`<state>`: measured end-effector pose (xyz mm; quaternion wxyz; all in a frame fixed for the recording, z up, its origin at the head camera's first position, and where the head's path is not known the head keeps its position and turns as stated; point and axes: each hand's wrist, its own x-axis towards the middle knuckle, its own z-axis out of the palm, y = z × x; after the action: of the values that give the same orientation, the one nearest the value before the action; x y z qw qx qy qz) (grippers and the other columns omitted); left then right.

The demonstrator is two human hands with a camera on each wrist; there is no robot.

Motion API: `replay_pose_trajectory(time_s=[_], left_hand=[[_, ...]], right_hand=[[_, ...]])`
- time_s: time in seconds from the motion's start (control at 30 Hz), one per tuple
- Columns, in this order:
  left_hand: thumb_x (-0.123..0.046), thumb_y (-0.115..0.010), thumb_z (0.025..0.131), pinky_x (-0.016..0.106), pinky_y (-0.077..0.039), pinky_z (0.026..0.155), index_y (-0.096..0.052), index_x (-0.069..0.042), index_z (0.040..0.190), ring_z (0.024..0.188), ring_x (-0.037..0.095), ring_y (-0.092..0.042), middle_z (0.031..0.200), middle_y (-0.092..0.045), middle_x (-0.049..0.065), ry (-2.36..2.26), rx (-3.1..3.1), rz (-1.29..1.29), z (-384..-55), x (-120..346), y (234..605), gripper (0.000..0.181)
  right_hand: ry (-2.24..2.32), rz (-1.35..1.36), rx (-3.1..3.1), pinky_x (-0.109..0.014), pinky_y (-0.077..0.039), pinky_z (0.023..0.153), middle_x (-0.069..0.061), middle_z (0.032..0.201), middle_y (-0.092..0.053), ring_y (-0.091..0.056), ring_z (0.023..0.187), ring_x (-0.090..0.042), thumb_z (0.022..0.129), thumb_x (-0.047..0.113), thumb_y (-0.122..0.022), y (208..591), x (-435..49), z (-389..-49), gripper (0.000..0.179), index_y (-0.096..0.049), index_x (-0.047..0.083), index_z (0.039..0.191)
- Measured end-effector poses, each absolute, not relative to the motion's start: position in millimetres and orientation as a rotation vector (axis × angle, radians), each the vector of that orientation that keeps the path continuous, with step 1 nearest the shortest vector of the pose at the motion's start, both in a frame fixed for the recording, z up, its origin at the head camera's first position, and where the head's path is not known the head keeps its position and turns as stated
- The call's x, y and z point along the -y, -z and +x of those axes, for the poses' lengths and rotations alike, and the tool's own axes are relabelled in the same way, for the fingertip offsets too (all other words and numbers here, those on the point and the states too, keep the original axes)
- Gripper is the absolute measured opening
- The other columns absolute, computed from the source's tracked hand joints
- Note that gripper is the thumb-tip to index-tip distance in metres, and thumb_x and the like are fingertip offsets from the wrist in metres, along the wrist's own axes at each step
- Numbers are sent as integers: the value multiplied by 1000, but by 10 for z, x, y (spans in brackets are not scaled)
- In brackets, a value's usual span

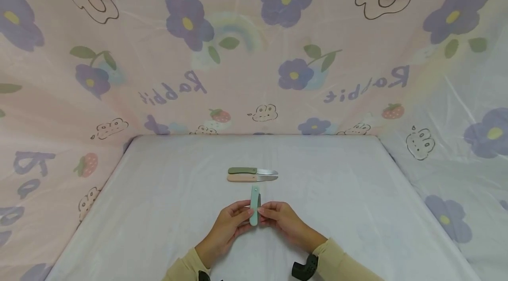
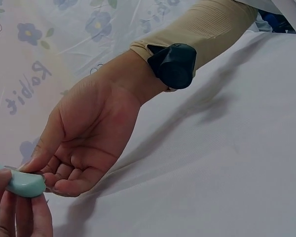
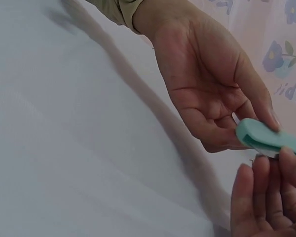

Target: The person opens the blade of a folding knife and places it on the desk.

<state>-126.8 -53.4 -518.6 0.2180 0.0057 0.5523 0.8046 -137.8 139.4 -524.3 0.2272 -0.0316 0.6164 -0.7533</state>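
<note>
A mint-green folding knife point(image 1: 255, 197) stands lengthwise between both hands, its blade point(image 1: 259, 200) lying close along the right side of the handle. My left hand point(image 1: 227, 224) holds the handle between thumb and fingers. From the other side, my right hand point(image 1: 289, 222) pinches at the blade's edge with thumb and fingertips. In the right wrist view, the handle point(image 3: 259, 133) shows its slot, with a bit of blade near the right fingertips. Only the rounded handle end point(image 2: 29, 184) is plain in the left wrist view; fingers hide the rest.
Just beyond the hands, two unfolded knives lie side by side, blades to the right: one olive-green point(image 1: 242, 170), one peach point(image 1: 242, 178). A white cloth point(image 1: 158, 184) covers the table. Printed fabric walls point(image 1: 246, 65) enclose its back and sides.
</note>
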Motion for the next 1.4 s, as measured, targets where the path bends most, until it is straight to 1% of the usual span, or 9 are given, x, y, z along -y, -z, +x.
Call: replay_pose_trajectory(time_s=[0.17,0.37,0.5,0.6,0.93,1.13,1.27,1.4], left_hand=[[-16,-63,90,34,-52,80,-47,5,128,91,20,-62,104,-59,11,-2221,-1530,39,-1279,488,5176,47],[-15,-63,90,34,-53,78,-47,4,128,90,19,-62,103,-60,10,-2229,-1522,34,-1287,426,5186,45],[-15,-63,90,34,-53,79,-47,4,127,91,20,-62,104,-60,10,-2216,-1515,26,-1270,404,5195,45],[-16,-64,89,35,-53,79,-47,3,127,91,20,-62,105,-60,11,-2202,-1520,24,-1259,399,5206,46],[-15,-65,88,37,-53,78,-49,5,125,92,19,-61,104,-59,11,-2174,-1561,74,-1280,461,5203,45],[-13,-65,88,36,-53,77,-48,5,126,88,19,-61,103,-57,11,-2174,-1556,85,-1285,484,5182,45],[-14,-65,88,37,-53,76,-48,5,125,85,18,-61,101,-57,10,-2159,-1561,76,-1285,497,5182,45],[-14,-66,88,36,-53,75,-48,6,123,85,18,-61,101,-57,10,-2140,-1570,76,-1284,518,5179,45]], right_hand=[[2077,-89,-1652,-33,-53,78,-8,90,-64,-63,84,-16,90,17,-62,5224,-1436,-1387,25,-58,-6,100],[2088,-54,-1634,-33,-52,81,-8,97,-63,-61,89,-17,92,24,-60,5175,-1452,-1375,33,-55,-5,107],[2095,-13,-1670,-31,-52,78,-7,96,-63,-61,87,-16,91,24,-61,5171,-1449,-1375,33,-56,-5,105],[2092,-6,-1687,-30,-52,75,-6,93,-64,-61,84,-14,90,22,-63,5174,-1452,-1374,29,-57,-5,101],[2078,-60,-1736,-31,-53,75,-6,87,-65,-62,81,-13,90,18,-63,5167,-1448,-1388,24,-57,-4,97],[2073,-92,-1734,-32,-54,75,-6,87,-65,-62,81,-13,91,15,-61,5141,-1441,-1383,24,-55,-7,99],[2046,-109,-1736,-30,-53,75,-6,90,-64,-61,82,-13,92,16,-60,5141,-1452,-1382,27,-55,-9,103],[2018,-115,-1744,-28,-53,74,-7,94,-64,-61,83,-13,91,17,-61,5144,-1469,-1384,31,-55,-9,107]])
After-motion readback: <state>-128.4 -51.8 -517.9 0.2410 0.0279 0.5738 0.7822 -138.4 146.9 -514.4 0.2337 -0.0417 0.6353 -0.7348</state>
